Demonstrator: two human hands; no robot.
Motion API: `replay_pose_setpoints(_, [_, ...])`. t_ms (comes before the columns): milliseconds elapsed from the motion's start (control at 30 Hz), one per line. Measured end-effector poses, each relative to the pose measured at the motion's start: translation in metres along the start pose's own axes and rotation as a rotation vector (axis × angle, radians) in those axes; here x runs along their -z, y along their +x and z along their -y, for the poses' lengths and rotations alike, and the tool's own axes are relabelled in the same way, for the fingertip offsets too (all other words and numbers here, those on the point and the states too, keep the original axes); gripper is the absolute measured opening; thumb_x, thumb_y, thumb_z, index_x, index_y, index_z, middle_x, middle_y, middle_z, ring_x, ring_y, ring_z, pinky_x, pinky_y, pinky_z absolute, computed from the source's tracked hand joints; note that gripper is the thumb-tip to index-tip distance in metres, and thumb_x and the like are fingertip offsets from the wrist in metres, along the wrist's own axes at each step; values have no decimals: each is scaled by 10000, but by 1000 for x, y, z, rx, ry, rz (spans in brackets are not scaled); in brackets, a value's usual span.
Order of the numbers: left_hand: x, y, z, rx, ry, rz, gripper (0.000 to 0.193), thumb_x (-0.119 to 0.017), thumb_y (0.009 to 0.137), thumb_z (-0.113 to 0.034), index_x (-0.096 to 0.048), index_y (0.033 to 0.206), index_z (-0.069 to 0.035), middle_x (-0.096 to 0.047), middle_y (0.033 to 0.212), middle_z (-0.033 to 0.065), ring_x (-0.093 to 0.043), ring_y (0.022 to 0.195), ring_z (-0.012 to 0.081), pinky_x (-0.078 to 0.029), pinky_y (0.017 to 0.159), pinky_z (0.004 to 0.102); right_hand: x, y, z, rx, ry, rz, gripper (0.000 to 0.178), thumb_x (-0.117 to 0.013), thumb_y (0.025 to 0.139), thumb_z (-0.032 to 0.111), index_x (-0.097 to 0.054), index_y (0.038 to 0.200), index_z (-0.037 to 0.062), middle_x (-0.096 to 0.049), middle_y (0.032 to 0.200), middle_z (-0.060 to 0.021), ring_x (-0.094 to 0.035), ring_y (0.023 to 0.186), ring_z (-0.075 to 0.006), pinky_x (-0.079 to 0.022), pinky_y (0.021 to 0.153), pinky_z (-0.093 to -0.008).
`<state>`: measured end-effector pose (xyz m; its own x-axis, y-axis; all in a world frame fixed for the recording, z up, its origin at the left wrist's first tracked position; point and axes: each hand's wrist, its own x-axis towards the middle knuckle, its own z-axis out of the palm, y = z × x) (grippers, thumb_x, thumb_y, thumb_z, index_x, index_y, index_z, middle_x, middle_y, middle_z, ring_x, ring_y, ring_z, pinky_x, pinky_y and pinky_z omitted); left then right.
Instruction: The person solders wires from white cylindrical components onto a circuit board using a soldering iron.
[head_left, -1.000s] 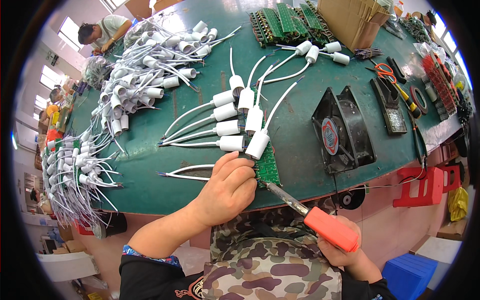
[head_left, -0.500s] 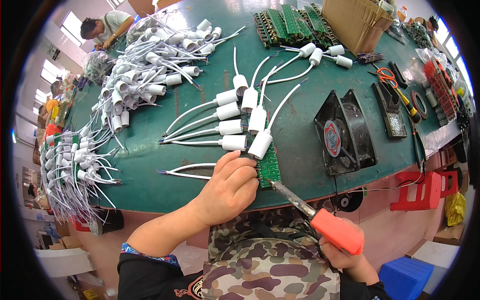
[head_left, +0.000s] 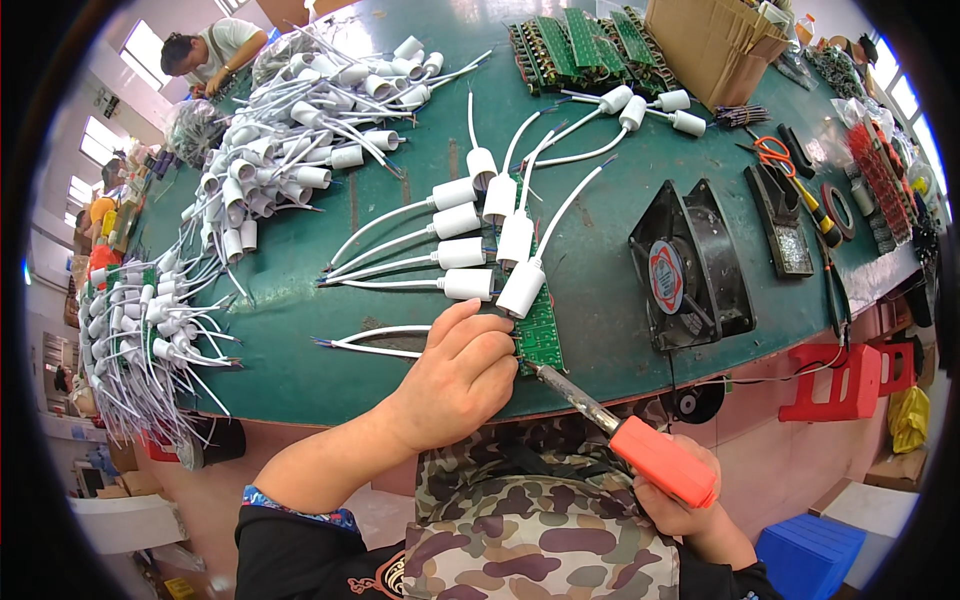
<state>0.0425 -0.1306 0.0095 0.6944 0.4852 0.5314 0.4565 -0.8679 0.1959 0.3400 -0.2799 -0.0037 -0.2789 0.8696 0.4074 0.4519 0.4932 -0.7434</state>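
Note:
A green circuit board (head_left: 541,338) lies near the table's front edge, with several white cylindrical sockets (head_left: 466,284) with cables along and over it. My left hand (head_left: 462,362) is closed at the board's left edge, fingertips pinched by its wires. Two white cables (head_left: 388,347) run in under this hand; their ends are hidden by it. In my right hand (head_left: 680,495) is a soldering iron (head_left: 660,458) with a red-orange handle, gripped from below. Its tip touches or nearly touches the board's lower left corner, just beside my left fingertips.
A black fan (head_left: 690,270) stands right of the board. Farther right lie a black holder (head_left: 780,222), orange scissors (head_left: 772,155) and pliers (head_left: 836,290). Piles of white sockets (head_left: 300,140) fill the left. Stacked boards (head_left: 590,50) and a cardboard box (head_left: 712,50) sit at the back.
The soldering iron and my right hand have shifted slightly left, bringing the tip from the board's lower middle to its left corner. My left hand stays in place.

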Motion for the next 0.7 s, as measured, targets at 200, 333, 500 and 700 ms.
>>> replay_pose_setpoints(200, [0, -1, 1, 5, -6, -1, 213, -772, 705, 12, -657, 879, -29, -617, 1017, 87, -630, 1083, 288, -455, 1061, 529, 2, -8, 0, -37, 116, -18, 527, -805, 760, 55, -600, 1233, -52, -709, 1095, -206, -726, 779, -308, -586, 670, -376])
replay_pose_setpoints(333, [0, -1, 1, 2, -12, -2, 204, -772, 709, 5, -660, 876, -27, -615, 1018, 87, -629, 1086, 290, -450, 1064, 528, 4, -36, -1, -264, 54, -103, 289, -742, 821, 128, -703, 1081, 8, -677, 1046, -142, -690, 745, -248, -570, 655, -353])
replay_pose_setpoints(500, [0, 0, 1, 2, -10, -2, 200, -772, 712, 1, -663, 877, -28, -614, 1015, 87, -630, 1087, 285, -446, 1069, 527, 6, -38, -1, -268, -5, -68, 378, -788, 774, 115, -699, 1132, 34, -653, 1171, -164, -693, 789, -318, -577, 652, -391])
replay_pose_setpoints(700, [0, 0, 0, 9, -12, -5, 191, -770, 719, -1, -660, 872, -33, -617, 1013, 82, -632, 1090, 282, -440, 1077, 530, 6, -31, 6, -298, 14, -97, 318, -782, 794, 114, -714, 1097, 46, -686, 1082, -131, -694, 789, -307, -578, 662, -387])
